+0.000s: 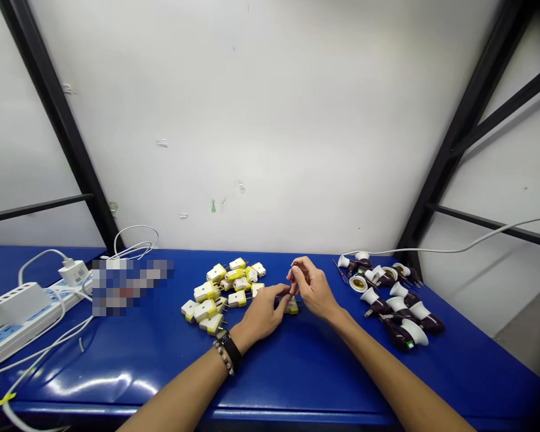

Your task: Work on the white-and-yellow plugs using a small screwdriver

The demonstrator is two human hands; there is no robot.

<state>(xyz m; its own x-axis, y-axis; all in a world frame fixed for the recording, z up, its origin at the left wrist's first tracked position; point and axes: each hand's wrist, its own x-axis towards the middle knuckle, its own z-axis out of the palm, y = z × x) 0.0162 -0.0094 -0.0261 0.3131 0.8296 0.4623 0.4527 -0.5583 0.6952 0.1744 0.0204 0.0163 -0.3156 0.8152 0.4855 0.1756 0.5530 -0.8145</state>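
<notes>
- Left hand (pixel 264 311) was at a plug (pixel 292 307) on the worktop (pixel 292 375); couldn't tell its grip.
- Right hand (pixel 314 289) pinched a dark item (pixel 293 278) just above, too small to identify.

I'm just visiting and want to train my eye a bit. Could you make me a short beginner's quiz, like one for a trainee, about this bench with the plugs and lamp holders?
1. True or false: the pile of white-and-yellow plugs lies to the left of the dark-and-white lamp holders.

2. Which wrist wears the beaded bracelet?
A. The left
B. The right
C. Neither

3. Fill in the blank: the left hand and the right hand come close together above a ____ tabletop.

Key:
1. True
2. A
3. blue
</notes>
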